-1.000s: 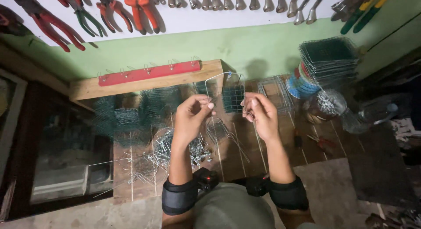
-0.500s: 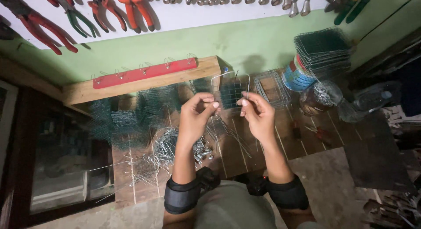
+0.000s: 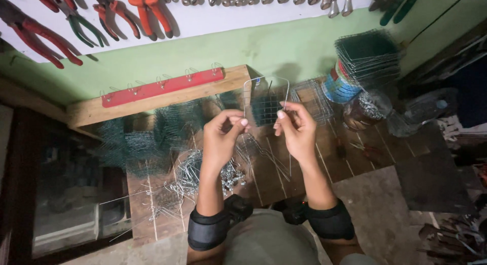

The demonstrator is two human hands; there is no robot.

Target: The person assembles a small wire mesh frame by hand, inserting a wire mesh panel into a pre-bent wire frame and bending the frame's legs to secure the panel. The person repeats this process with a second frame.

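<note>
Wooden worktop [image 3: 264, 178] below, both hands hold a bent wire frame [image 3: 266, 87] upright, left hand [image 3: 223, 138] and right hand [image 3: 296, 130] each in a pinching grip on one leg, mesh unfitted, loose hooks [image 3: 187, 176] waiting.

In the middle of the frame, the left hand [image 3: 221, 138] and the right hand [image 3: 297, 129] each pinch one leg of a bent wire frame [image 3: 266, 81], whose arched top rises above the fingertips; both grips are closed on the wire. Below the hands lies the wooden tabletop [image 3: 355, 158], strewn at lower left with a pile of small wire pieces [image 3: 190, 176]. Dark green mesh [image 3: 144, 140] spreads at the left. A red bar with hooks [image 3: 162, 86] sits upper left of centre. A stack of mesh panels [image 3: 368, 54] stands at upper right, and pliers [image 3: 147, 6] hang along the top wall.
</note>
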